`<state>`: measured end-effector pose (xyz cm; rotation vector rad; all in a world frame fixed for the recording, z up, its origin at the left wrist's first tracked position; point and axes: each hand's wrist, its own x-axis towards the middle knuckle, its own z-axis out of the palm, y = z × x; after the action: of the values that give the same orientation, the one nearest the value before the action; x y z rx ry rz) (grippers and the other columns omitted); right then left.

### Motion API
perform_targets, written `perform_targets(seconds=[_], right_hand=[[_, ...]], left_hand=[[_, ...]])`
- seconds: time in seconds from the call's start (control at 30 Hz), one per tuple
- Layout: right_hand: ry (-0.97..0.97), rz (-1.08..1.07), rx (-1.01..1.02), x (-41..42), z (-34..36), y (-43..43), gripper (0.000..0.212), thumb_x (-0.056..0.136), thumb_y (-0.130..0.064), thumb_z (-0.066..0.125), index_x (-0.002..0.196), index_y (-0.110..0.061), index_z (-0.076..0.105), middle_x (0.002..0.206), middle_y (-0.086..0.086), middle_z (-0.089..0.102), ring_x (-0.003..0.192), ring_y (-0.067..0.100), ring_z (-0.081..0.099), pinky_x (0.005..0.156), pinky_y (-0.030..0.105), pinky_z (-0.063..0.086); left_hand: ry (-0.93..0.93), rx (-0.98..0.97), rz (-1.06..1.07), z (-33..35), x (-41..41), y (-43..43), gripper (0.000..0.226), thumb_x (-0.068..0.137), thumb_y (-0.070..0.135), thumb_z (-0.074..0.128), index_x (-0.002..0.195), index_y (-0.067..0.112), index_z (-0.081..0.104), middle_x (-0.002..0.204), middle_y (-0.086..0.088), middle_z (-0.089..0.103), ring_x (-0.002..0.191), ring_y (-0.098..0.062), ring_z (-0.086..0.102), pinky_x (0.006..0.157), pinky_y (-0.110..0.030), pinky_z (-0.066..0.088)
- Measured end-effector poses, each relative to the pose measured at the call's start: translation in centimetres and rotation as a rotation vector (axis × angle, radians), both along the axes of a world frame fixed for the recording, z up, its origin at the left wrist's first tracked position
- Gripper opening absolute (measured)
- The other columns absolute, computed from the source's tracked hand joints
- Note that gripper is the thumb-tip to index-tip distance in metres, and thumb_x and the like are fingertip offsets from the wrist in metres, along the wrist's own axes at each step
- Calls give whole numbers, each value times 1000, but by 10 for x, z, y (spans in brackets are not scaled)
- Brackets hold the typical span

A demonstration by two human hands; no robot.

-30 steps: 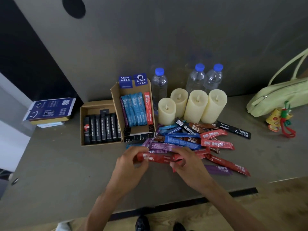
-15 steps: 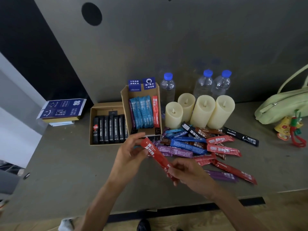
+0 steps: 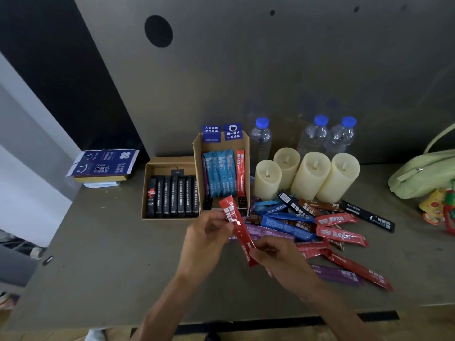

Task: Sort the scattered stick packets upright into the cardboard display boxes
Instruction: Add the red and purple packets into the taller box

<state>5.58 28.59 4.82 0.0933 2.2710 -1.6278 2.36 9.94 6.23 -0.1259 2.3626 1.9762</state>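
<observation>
Both hands hold one red stick packet (image 3: 236, 227) tilted above the table. My left hand (image 3: 206, 238) pinches its upper part and my right hand (image 3: 278, 258) grips its lower end. Just behind stands the taller cardboard display box (image 3: 197, 153), holding several blue packets and one red packet upright. To its left the lower cardboard box (image 3: 145, 188) holds several black packets. A scattered pile of red, blue, purple, brown and black packets (image 3: 320, 230) lies to the right of my hands.
Four cream candles (image 3: 305, 175) and three water bottles (image 3: 315, 136) stand behind the pile. A pale green bag (image 3: 423, 173) with a colourful charm lies at the right. A blue-printed box (image 3: 103, 164) sits at the far left on the grey table (image 3: 98, 254).
The red packet was lifted from the pile and turned from lying level to a steep tilt, its top end now near the taller box. The view has shifted closer.
</observation>
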Motion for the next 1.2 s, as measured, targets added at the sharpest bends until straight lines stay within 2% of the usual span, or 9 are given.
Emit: perform_targets(seconds=[0.1, 0.17, 0.23, 0.33, 0.53, 0.67, 0.83, 1.07, 1.2], right_hand=[[102, 35, 93, -12, 2, -8, 11, 93, -24, 68, 86, -31, 73, 88, -16, 73, 78, -1, 68, 68, 16, 46], [123, 28, 98, -20, -1, -11, 11, 93, -26, 68, 86, -34, 73, 90, -13, 74, 77, 1, 67, 65, 18, 45], [131, -19, 116, -26, -5, -11, 8, 94, -30, 67, 93, -37, 71, 95, -11, 73, 75, 0, 66, 62, 17, 45], [133, -172, 161, -39, -11, -10, 13, 97, -28, 62, 109, -26, 66, 97, -9, 68, 63, 1, 65, 54, 13, 48], [177, -222, 289, -67, -22, -17, 21, 96, -28, 62, 113, -16, 67, 97, -8, 71, 70, 7, 68, 75, 28, 57], [211, -232, 361, -75, -25, -21, 16, 97, -25, 62, 107, -14, 68, 95, -7, 68, 83, 6, 63, 66, 7, 43], [217, -216, 377, -74, -24, -19, 8, 97, -15, 61, 98, -11, 68, 88, 0, 70, 86, 14, 66, 69, 12, 46], [221, -191, 419, -80, -28, -18, 8, 97, -20, 62, 96, -15, 68, 87, -11, 66, 80, -5, 59, 66, 4, 45], [226, -198, 425, -83, -30, -20, 10, 96, -21, 63, 93, -13, 67, 87, -4, 70, 81, 6, 65, 75, 26, 55]], left_hand=[[-31, -177, -64, -13, -2, 2, 15, 87, 10, 72, 78, 21, 67, 75, 9, 73, 69, -5, 68, 72, -31, 55], [-15, -216, -61, -17, -10, 0, 16, 88, 12, 70, 77, 22, 67, 75, 11, 73, 71, -5, 68, 73, -33, 56], [12, -246, -48, -12, -22, -1, 15, 91, 13, 67, 80, 23, 66, 78, 10, 73, 74, -3, 69, 71, -24, 56], [38, -315, -17, -3, -51, 3, 15, 96, 15, 62, 83, 21, 60, 83, 11, 69, 76, -1, 68, 62, -14, 53], [1, -426, -15, -12, -117, 27, 4, 97, 16, 57, 96, 19, 59, 93, 3, 67, 83, -14, 67, 70, -30, 56], [-42, -448, -23, -23, -139, 40, 10, 98, 14, 54, 105, 20, 59, 97, -2, 67, 85, -19, 68, 76, -41, 60], [39, -515, -4, -34, -145, 44, 20, 98, 12, 53, 118, 12, 59, 111, -8, 68, 99, -24, 68, 86, -39, 58], [118, -762, -83, -40, -150, 36, 31, 100, 20, 53, 130, 14, 47, 116, -9, 66, 102, -24, 68, 86, -41, 59], [169, -897, -161, -42, -148, 38, 50, 96, 15, 58, 141, 16, 37, 127, -8, 61, 108, -27, 66, 88, -44, 58]])
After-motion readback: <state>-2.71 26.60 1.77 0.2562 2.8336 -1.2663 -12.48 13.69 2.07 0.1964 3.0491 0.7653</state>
